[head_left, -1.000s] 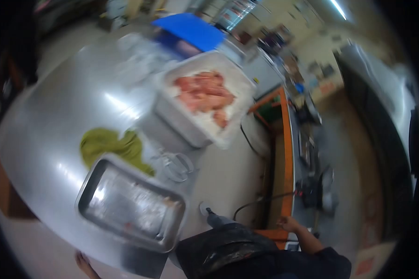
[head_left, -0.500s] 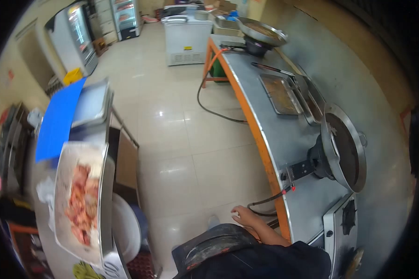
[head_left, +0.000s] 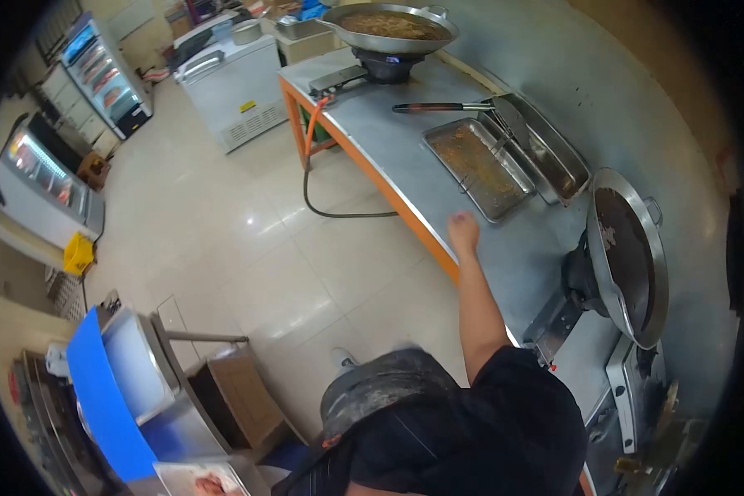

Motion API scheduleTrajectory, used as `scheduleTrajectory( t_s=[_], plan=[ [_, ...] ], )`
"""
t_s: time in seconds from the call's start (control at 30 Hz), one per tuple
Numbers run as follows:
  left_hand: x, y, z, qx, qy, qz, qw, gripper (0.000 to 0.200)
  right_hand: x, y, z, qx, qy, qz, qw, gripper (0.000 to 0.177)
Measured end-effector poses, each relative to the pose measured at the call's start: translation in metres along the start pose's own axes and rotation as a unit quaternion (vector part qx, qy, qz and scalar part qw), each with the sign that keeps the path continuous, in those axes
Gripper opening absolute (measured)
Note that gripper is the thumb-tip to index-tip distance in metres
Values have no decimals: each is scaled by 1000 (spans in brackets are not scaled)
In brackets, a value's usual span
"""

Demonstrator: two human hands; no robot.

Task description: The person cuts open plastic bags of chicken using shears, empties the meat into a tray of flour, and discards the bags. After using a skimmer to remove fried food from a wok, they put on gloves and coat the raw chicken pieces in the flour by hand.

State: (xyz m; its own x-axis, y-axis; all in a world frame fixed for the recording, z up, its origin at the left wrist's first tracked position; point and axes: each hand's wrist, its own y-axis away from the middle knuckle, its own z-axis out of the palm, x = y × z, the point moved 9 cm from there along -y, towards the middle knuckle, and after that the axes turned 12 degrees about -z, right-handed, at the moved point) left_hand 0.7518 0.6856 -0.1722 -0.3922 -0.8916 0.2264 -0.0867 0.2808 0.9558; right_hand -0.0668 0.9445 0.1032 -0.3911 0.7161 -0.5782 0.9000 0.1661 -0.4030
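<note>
My right hand (head_left: 464,233) reaches over the steel table, just short of the near edge of a shallow metal tray (head_left: 484,169) with brown residue. Its fingers look curled together, and whatever they may hold cannot be made out. Beyond that tray, a long-handled spatula (head_left: 512,122) lies across a deeper metal pan (head_left: 558,157). To the right a large wok (head_left: 628,256) of dark liquid sits on a burner. Another wok (head_left: 393,26) with brown contents stands at the table's far end. My left hand is out of view.
The orange-edged steel table (head_left: 521,273) runs along the right wall. A gas hose (head_left: 347,215) hangs beside it. At the lower left are a blue board (head_left: 107,397), a cardboard box (head_left: 244,401) and a tray of raw meat (head_left: 198,481). A white chest freezer (head_left: 240,91) stands farther back.
My right hand has moved forward from beside the table to above it, near the shallow tray. The view has turned right, so the meat tray now shows only at the bottom edge.
</note>
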Motion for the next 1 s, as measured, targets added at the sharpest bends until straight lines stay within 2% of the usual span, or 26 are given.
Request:
scheduleTrajectory(
  t_s=[0.1,0.17,0.23,0.3,0.37,0.43,0.47,0.57,0.67,0.7,0.73,0.77,0.8,0.83,0.9,0.97,1.0],
  plan=[
    [76,-28,34,-35,-36,-42,998,47,18,-62,2,34,49,74,995,40],
    [139,-51,61,-72,-52,-51,995,47,7,-87,-15,39,123,166,978,48],
    [225,-74,88,-102,-35,-16,994,48,6,-126,-3,30,182,216,959,56],
    [325,-62,120,-68,-46,50,995,48,28,-156,22,-1,233,228,945,65],
    [419,-31,154,-3,-69,123,990,46,43,-185,43,-57,268,275,922,65],
    [485,-17,196,25,-85,152,984,40,92,-202,63,-15,289,291,912,42],
    [516,-8,209,43,-98,164,981,37,87,-208,58,19,265,279,923,36],
    [565,-10,275,-60,-79,135,986,36,68,-209,38,137,129,263,946,28],
    [615,-7,335,-55,-234,153,959,34,12,-223,19,256,227,185,921,28],
    [631,-35,342,-65,-335,189,921,35,8,-228,20,254,236,194,918,28],
    [651,-66,348,-55,-528,321,784,35,6,-227,20,253,247,207,912,27],
    [671,-75,361,-45,-638,444,628,36,4,-220,17,254,262,225,903,27],
    [675,-91,375,-7,-713,407,571,36,6,-216,19,291,223,208,907,26],
    [699,-97,388,-39,-745,412,523,35,8,-211,23,329,188,192,905,26],
    [765,-105,413,-108,-800,417,418,34,17,-203,35,205,279,332,877,24],
    [827,-117,451,-174,-827,424,325,32,27,-199,39,245,205,354,879,24],
    [875,-132,461,-162,-814,363,423,31,28,-198,42,260,117,376,882,25]
  ],
)
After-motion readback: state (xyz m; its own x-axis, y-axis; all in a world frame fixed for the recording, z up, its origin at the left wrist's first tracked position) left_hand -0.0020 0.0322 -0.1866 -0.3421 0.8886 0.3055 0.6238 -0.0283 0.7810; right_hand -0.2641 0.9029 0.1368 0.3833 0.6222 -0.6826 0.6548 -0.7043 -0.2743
